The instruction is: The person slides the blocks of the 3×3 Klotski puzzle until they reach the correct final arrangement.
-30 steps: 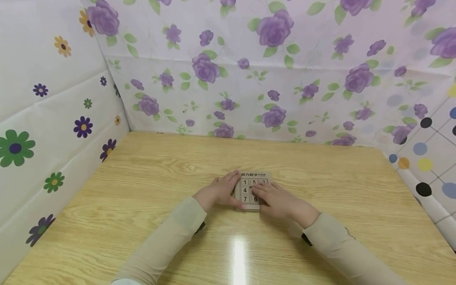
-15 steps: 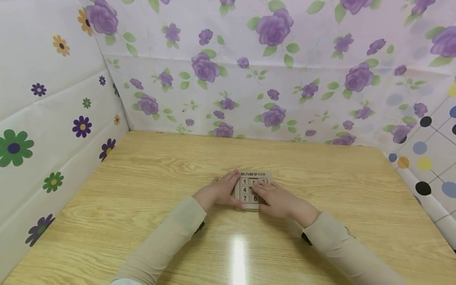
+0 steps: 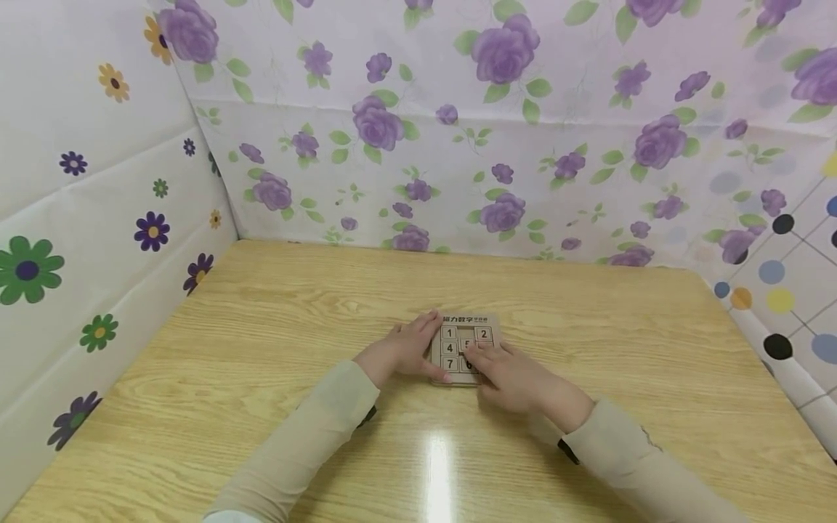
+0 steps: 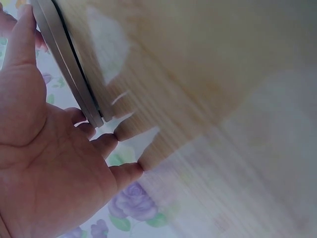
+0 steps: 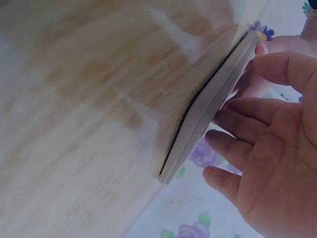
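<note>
A flat number sliding puzzle (image 3: 466,319) lies on the table, with dark characters along its far edge. Tiles 1, 4 and 7 fill its left column, and 2 sits at the top right. Tile 5 (image 3: 466,343) is in the middle column, below a bare slot. My left hand (image 3: 408,350) holds the puzzle's left side, thumb at the near corner and fingers toward the far one. My right hand (image 3: 516,374) lies over the right side, fingertips on tiles 5 and 6, hiding the tiles beneath. Both wrist views show the puzzle's side edge (image 4: 69,69) beside the hands.
The wood-grain table (image 3: 314,305) is glossy and reflects a light near its front. Flowered cloth (image 3: 418,145) hangs along the back, with patterned cloths at the left and right sides.
My right hand has drawn slightly toward me, and tile 5 has slid down from the top row, uncovering a slot above it. Tile 2 shows more fully. The left hand stays in place.
</note>
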Action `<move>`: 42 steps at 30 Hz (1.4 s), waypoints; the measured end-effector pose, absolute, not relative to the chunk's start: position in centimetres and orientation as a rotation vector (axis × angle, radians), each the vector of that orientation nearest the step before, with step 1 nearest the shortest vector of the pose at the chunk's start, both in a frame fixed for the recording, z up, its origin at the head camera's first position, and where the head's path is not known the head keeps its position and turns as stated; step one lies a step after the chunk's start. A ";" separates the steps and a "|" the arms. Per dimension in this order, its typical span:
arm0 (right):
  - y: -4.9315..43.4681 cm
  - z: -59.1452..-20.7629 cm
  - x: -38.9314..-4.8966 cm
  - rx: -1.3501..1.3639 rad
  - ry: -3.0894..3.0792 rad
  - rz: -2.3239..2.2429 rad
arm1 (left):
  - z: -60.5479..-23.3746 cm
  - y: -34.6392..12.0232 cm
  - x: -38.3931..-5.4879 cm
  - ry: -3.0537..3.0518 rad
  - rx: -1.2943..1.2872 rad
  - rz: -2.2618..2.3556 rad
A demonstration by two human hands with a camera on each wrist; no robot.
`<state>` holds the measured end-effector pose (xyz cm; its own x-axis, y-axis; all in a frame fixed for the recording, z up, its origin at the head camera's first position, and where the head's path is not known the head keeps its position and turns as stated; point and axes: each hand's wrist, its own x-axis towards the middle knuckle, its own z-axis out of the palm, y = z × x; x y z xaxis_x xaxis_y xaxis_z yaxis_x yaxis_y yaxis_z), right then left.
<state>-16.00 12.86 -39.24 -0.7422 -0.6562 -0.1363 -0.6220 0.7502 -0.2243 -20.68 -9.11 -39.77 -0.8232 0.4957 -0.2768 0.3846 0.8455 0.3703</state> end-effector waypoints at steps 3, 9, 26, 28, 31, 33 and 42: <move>12.9 -39.3 -15.8 -1.005 2.742 -0.230 | -39.8 -9.1 -20.7 2.652 0.664 0.426; 13.0 -39.2 -15.6 -1.004 2.738 -0.229 | -39.8 -9.0 -20.6 2.659 0.662 0.421; 13.8 -38.9 -17.8 -0.916 2.760 -0.238 | -40.3 -9.2 -20.8 2.649 0.638 0.462; 13.8 -38.9 -17.8 -0.918 2.760 -0.228 | -40.3 -9.1 -20.9 2.648 0.634 0.459; 13.6 -39.0 -17.7 -0.924 2.764 -0.208 | -40.4 -9.0 -20.9 2.649 0.629 0.444; 13.5 -39.1 -17.5 -0.927 2.766 -0.190 | -40.4 -9.0 -20.9 2.647 0.629 0.444; 13.1 -39.0 -16.7 -0.952 2.810 -0.086 | -40.0 -9.1 -20.7 2.647 0.636 0.430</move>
<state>-16.66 13.06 -38.98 -0.7810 -0.6076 -0.1447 -0.5976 0.7943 -0.1095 -20.72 -9.10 -40.05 -0.8238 0.4857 -0.2922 0.3682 0.8505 0.3755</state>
